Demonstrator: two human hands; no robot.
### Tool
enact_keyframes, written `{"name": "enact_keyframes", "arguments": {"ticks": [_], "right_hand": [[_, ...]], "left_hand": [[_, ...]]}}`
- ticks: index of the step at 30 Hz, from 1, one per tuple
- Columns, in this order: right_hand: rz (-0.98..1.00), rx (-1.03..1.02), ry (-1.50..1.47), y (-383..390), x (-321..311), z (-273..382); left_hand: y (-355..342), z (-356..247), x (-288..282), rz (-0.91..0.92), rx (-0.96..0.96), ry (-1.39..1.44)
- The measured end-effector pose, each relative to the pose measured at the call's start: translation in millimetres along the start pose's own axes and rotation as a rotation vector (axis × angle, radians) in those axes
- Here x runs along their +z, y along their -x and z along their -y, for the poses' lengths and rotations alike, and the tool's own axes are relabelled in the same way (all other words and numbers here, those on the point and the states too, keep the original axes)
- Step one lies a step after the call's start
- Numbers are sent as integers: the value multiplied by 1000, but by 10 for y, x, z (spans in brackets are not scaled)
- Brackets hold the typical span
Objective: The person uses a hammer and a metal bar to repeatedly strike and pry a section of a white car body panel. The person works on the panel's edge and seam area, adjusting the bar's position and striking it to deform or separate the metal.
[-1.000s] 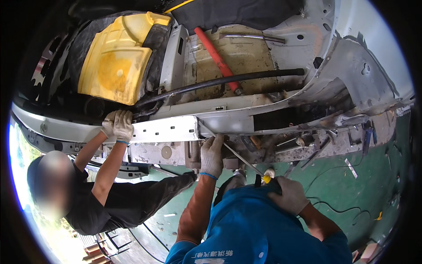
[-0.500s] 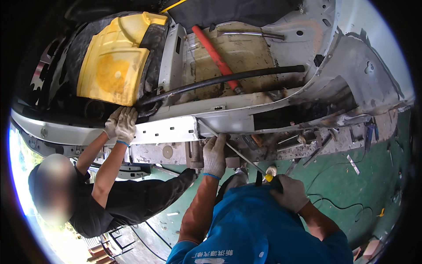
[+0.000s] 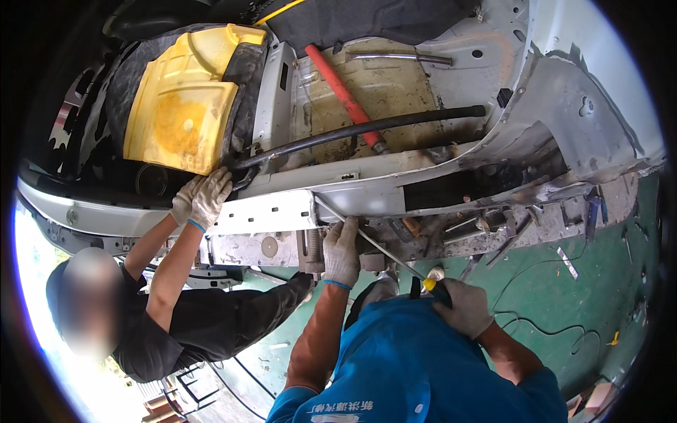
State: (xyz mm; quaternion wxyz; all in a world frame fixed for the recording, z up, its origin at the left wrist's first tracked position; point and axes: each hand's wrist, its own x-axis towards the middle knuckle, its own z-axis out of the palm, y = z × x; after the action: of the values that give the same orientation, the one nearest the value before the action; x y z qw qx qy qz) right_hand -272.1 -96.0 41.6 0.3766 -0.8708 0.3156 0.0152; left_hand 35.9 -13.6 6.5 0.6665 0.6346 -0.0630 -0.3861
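Your right hand [image 3: 465, 309] holds the long tool [image 3: 429, 284]; steady its shaft with your left hand [image 3: 341, 256], whose grip I can't tell.

From my station I look into a vehicle body workshop: a car shell [image 3: 585, 106] stands stripped, its floor pan [image 3: 402, 81] exposed and its sill [image 3: 356, 201] gaping open along one stretch. Beside it runs a worn metal ledge [image 3: 240, 248] strewn with hand tools [image 3: 592, 217]. I see a red cylinder [image 3: 343, 95] lying inside the shell and a dark cable [image 3: 541, 337] trailing over the green floor [image 3: 603, 289].
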Motion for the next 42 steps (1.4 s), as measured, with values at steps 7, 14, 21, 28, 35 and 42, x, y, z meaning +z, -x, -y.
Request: {"name": "enact_keyframes", "arguments": {"ticks": [7,14,21,28,35,42], "right_hand": [[-100,-16,-78,34,201,-3],[-57,16,-100,69,306,38],[10,100,-124,49,412,55],[57,136,-76,220,192,182],[50,56,5,124,22,102],[-5,1,-66,4,194,-71]], "left_hand": [[6,-4,-21,18,6,-5],[-44,54,-118,31,41,-93],[-52,12,-137,47,36,-157],[82,-42,-91,76,-21,-70],[17,3,-101,58,-3,-46],[-15,55,-102,42,5,-69]]}}
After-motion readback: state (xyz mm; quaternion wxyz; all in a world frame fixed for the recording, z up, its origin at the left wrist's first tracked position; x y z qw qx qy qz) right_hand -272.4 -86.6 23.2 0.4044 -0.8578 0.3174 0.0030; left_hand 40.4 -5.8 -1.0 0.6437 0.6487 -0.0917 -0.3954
